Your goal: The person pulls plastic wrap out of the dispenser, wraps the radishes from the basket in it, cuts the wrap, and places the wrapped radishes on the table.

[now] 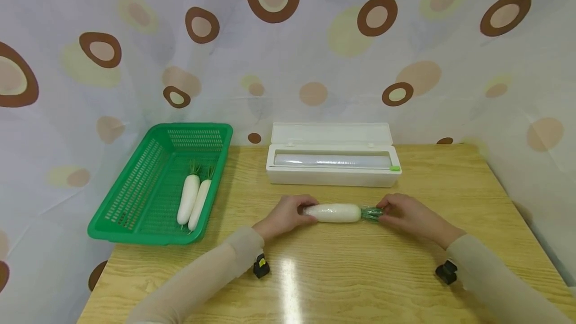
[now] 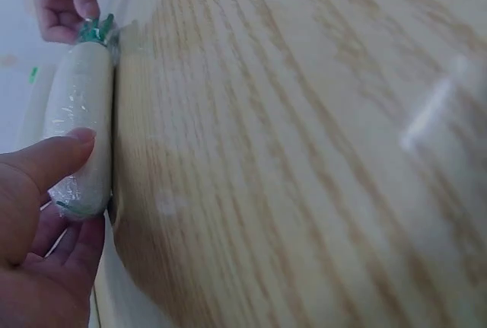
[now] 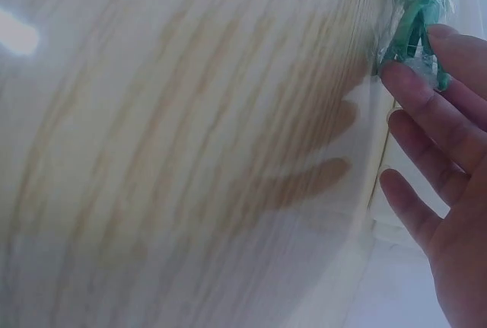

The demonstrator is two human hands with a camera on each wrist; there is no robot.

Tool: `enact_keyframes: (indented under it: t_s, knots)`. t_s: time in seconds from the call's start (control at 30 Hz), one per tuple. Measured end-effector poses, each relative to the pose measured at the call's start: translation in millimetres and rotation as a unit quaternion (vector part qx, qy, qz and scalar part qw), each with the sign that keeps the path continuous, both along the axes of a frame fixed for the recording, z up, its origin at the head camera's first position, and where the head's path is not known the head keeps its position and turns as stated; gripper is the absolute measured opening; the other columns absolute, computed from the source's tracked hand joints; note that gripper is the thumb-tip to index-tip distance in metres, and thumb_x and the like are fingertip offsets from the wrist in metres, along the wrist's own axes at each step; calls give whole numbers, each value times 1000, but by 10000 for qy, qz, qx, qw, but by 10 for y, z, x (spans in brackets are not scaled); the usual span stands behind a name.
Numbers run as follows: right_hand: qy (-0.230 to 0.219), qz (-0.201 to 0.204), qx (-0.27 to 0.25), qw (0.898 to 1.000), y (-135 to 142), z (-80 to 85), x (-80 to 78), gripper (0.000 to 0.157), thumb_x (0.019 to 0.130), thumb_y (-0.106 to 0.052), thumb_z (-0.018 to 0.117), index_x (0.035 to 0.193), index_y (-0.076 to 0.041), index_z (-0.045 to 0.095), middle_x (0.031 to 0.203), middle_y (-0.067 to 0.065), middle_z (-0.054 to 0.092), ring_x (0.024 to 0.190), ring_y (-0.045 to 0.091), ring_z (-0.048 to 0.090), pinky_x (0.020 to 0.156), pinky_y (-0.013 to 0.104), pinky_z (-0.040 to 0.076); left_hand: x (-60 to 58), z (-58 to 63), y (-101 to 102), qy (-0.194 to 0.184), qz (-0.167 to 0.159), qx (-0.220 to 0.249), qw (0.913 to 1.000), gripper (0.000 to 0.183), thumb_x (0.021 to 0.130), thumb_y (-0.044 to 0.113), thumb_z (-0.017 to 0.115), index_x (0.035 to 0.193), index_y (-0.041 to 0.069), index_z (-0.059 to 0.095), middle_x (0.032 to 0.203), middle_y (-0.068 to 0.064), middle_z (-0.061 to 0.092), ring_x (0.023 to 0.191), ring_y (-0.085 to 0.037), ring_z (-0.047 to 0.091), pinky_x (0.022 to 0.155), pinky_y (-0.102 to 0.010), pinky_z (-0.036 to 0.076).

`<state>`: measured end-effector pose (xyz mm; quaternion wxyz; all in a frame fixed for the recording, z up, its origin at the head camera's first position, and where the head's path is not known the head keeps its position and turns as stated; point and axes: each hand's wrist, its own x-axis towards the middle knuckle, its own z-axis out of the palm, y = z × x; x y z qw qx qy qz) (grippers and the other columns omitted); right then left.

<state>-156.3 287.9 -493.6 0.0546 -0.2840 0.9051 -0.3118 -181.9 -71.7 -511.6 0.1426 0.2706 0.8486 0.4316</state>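
Note:
A white radish (image 1: pixel 337 213) with short green stalks (image 1: pixel 371 213) lies crosswise on the table, clear plastic film wrapped around it. At its left, leafless end, my left hand (image 1: pixel 288 215) holds it; in the left wrist view the thumb (image 2: pixel 68 153) lies across the film and the other fingers curl beneath the end. My right hand (image 1: pixel 411 218) pinches the film-covered stalks (image 3: pixel 417 35) between thumb and forefinger. The right hand's remaining fingers are spread apart in the right wrist view. Behind the radish stands a white box (image 1: pixel 333 178) with its lid raised and a film roll (image 1: pixel 333 160) inside.
To the left, a green plastic basket (image 1: pixel 153 238) holds two white radishes (image 1: pixel 189 199) with short green tops. A small green piece (image 1: pixel 395 168) sits at the film box's right front edge. A patterned curtain (image 1: pixel 288 64) hangs behind the wooden table (image 1: pixel 351 274).

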Motion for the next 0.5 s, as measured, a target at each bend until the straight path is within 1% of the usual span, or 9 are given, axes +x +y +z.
enact_keyframes:
  t_s: [0.1, 0.2, 0.3, 0.33, 0.4, 0.5]
  knots:
    - [30, 2, 67, 10000, 3, 0, -6, 19, 94, -14, 79, 109, -10, 69, 98, -10, 68, 88, 3, 62, 78, 30, 56, -25, -15, 9, -111, -57, 20, 9999, 37, 91, 19, 84, 124, 9, 70, 119, -2, 72, 106, -10, 63, 96, -27, 51]
    - [8, -5, 75, 10000, 1, -1, -9, 21, 94, -15, 79, 111, -10, 68, 98, -10, 68, 88, 4, 62, 78, 31, 56, -43, -19, -25, -329, -52, 30, 9994, 49, 90, 21, 85, 133, 7, 66, 128, -5, 69, 115, -15, 63, 101, -29, 50]
    - [-72, -73, 143, 9998, 7, -7, -7, 23, 94, -15, 79, 113, -9, 67, 98, -11, 67, 88, 3, 61, 79, 31, 56, -48, 15, -94, -611, -73, 19, 9981, 62, 90, 25, 85, 143, 6, 60, 139, -8, 65, 125, -20, 61, 105, -29, 49]
    - [-91, -95, 153, 9998, 9, -10, -5, 23, 94, -15, 79, 114, -9, 67, 97, -11, 67, 88, 3, 61, 79, 31, 56, -48, 26, -120, -702, -67, 21, 9975, 63, 90, 25, 85, 145, 6, 59, 141, -8, 64, 126, -20, 61, 105, -29, 50]
    - [-51, -116, 204, 9997, 17, -17, -5, 27, 94, -15, 79, 117, -6, 67, 97, -10, 68, 88, 3, 62, 79, 32, 56, -48, 46, -161, -831, -56, 28, 9965, 59, 93, 26, 82, 144, 6, 61, 142, -8, 64, 125, -19, 62, 104, -28, 50]
    - [23, -50, 310, 9995, 20, -4, -7, 34, 95, -17, 78, 124, -2, 68, 100, -6, 69, 90, 6, 63, 80, 33, 56, -51, 30, -188, -922, 26, 107, 9957, 44, 97, 25, 78, 136, 7, 69, 132, -5, 70, 114, -14, 66, 97, -28, 53]
